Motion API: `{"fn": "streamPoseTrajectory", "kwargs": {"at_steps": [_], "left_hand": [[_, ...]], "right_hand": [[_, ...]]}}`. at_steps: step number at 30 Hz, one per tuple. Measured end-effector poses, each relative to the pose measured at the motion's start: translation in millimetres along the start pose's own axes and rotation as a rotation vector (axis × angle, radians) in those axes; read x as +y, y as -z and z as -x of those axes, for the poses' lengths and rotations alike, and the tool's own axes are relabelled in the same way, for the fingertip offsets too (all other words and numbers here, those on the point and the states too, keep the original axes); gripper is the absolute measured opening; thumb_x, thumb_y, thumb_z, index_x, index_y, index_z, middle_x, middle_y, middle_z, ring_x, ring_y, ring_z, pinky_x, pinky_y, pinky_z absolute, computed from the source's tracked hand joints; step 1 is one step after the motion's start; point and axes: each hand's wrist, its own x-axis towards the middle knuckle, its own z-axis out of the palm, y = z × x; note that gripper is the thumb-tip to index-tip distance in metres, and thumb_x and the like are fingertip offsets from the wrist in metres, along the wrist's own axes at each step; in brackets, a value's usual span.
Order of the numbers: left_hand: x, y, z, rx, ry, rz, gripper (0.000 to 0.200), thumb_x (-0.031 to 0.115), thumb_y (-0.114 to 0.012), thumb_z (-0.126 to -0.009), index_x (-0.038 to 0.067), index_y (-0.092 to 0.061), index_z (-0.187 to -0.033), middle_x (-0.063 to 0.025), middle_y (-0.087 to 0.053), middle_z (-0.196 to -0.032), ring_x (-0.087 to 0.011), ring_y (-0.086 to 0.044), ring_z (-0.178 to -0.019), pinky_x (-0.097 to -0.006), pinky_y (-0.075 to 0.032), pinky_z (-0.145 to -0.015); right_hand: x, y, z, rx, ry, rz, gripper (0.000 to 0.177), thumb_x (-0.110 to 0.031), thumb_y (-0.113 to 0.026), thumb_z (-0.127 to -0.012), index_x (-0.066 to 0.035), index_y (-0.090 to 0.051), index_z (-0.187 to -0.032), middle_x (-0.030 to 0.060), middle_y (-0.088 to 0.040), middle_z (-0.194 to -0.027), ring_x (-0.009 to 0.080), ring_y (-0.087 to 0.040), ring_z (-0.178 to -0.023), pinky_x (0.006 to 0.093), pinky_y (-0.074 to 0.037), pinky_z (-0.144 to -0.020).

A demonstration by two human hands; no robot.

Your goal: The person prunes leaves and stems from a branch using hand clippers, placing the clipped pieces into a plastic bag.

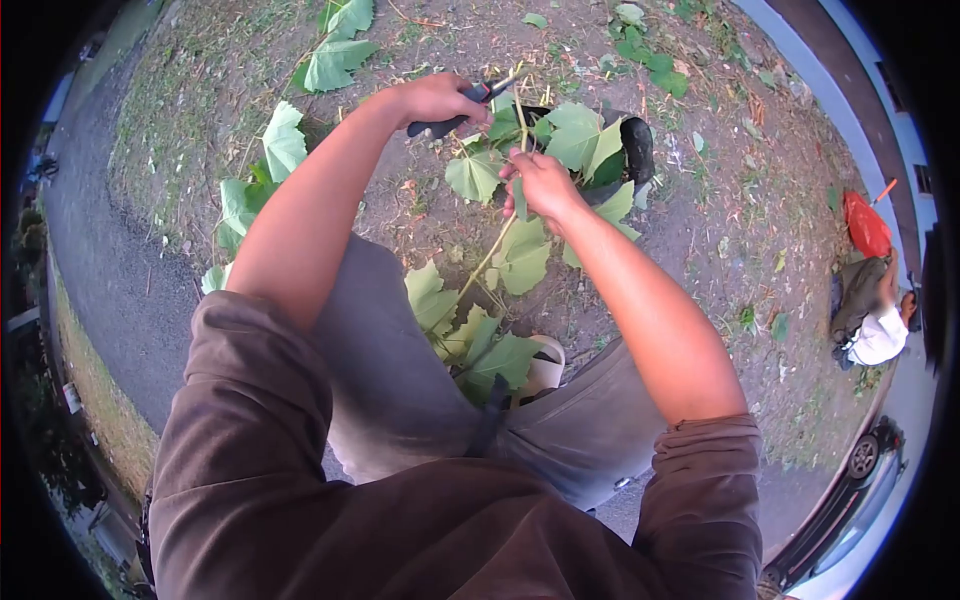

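Note:
My left hand (440, 103) is wrapped round the dark handles of a pair of pruning shears (478, 100). The blades point up and to the right, at the upper end of a pale green leafy stem (490, 255). My right hand (540, 185) pinches that stem below the blades, with its fingers closed. The stem runs down between my knees and bears broad green leaves (523, 256). Close beyond my right hand, a black container (637, 150) lies partly hidden behind leaves.
More leafy cuttings (284, 140) lie on the ground at the left and top. A person (875, 325) sits at the far right beside a red bag (867, 224). A dark car (850, 490) stands at the lower right. Paved ground (110, 250) runs along the left.

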Motion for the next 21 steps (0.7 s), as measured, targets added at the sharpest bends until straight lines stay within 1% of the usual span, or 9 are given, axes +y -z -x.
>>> {"fn": "streamPoseTrajectory", "kwargs": {"at_steps": [1,4,5,6,8,10,12,15,21], "left_hand": [[0,3,0,0.004,-0.020,0.021,0.053,0.044,-0.079,-0.080,0.005,-0.073,-0.115,-0.0064,-0.072,-0.097,-0.0171,-0.066,-0.087,-0.0330,-0.051,-0.077],[-10,4,-10,-0.085,-0.060,-0.022,0.057,0.049,-0.082,-0.080,0.005,-0.073,-0.116,-0.0065,-0.072,-0.097,-0.0163,-0.066,-0.088,-0.0337,-0.052,-0.078],[-3,3,-5,-0.102,-0.045,-0.119,0.063,0.054,-0.081,-0.080,0.004,-0.073,-0.118,-0.0073,-0.073,-0.099,-0.0186,-0.067,-0.092,-0.0359,-0.053,-0.083],[-9,-3,-8,-0.054,-0.139,-0.188,0.066,0.059,-0.079,-0.080,0.004,-0.074,-0.116,-0.0080,-0.073,-0.101,-0.0207,-0.067,-0.093,-0.0380,-0.052,-0.084],[-7,-8,-17,-0.078,-0.066,-0.274,0.070,0.065,-0.078,-0.077,0.005,-0.076,-0.113,-0.0102,-0.074,-0.096,-0.0234,-0.068,-0.088,-0.0399,-0.053,-0.081],[-1,-10,-8,-0.002,-0.038,-0.160,0.076,0.068,-0.078,-0.075,0.000,-0.075,-0.110,-0.0116,-0.075,-0.095,-0.0268,-0.070,-0.088,-0.0413,-0.054,-0.082],[-7,-14,-20,-0.001,-0.061,-0.094,0.075,0.063,-0.083,-0.074,0.001,-0.075,-0.114,-0.0143,-0.077,-0.104,-0.0271,-0.072,-0.097,-0.0418,-0.056,-0.086],[-1,-17,-15,0.079,-0.082,-0.155,0.062,0.055,-0.086,-0.072,0.003,-0.078,-0.104,-0.0142,-0.078,-0.100,-0.0302,-0.074,-0.093,-0.0409,-0.057,-0.087],[28,-27,3,0.340,-0.122,-0.286,0.051,0.050,-0.082,-0.069,0.006,-0.080,-0.095,-0.0166,-0.077,-0.091,-0.0323,-0.074,-0.093,-0.0439,-0.058,-0.087]], "right_hand": [[2,-1,-1,0.009,0.022,-0.004,0.044,-0.037,-0.049,-0.111,0.003,-0.066,-0.099,0.0151,-0.066,-0.079,0.0244,-0.068,-0.057,0.0377,-0.060,-0.055],[3,-2,0,-0.014,0.044,-0.018,0.041,-0.036,-0.049,-0.111,0.003,-0.063,-0.103,0.0078,-0.059,-0.070,0.0228,-0.063,-0.056,0.0393,-0.057,-0.059],[8,2,-6,-0.006,0.067,0.020,0.043,-0.037,-0.051,-0.111,0.002,-0.068,-0.101,0.0150,-0.068,-0.081,0.0237,-0.069,-0.058,0.0389,-0.058,-0.057],[8,3,-3,0.021,0.058,-0.024,0.042,-0.036,-0.051,-0.111,0.001,-0.069,-0.102,0.0146,-0.070,-0.084,0.0230,-0.069,-0.060,0.0391,-0.058,-0.059],[29,17,-24,-0.042,0.024,-0.071,0.039,-0.035,-0.051,-0.111,0.001,-0.066,-0.119,0.0128,-0.071,-0.096,0.0236,-0.070,-0.068,0.0386,-0.060,-0.064],[29,18,-21,-0.068,0.068,-0.139,0.040,-0.035,-0.051,-0.110,0.000,-0.062,-0.127,0.0130,-0.069,-0.106,0.0236,-0.067,-0.076,0.0410,-0.061,-0.066],[16,15,-14,-0.053,0.022,-0.159,0.036,-0.033,-0.049,-0.111,0.000,-0.062,-0.120,0.0098,-0.064,-0.094,0.0218,-0.064,-0.073,0.0402,-0.058,-0.063],[17,14,-15,-0.062,0.060,-0.005,0.042,-0.039,-0.044,-0.112,0.000,-0.060,-0.111,0.0066,-0.054,-0.069,0.0205,-0.059,-0.054,0.0373,-0.054,-0.054],[1,6,-2,0.012,0.030,-0.134,0.040,-0.040,-0.046,-0.111,-0.002,-0.058,-0.106,0.0053,-0.053,-0.072,0.0197,-0.060,-0.061,0.0380,-0.057,-0.058]]}}
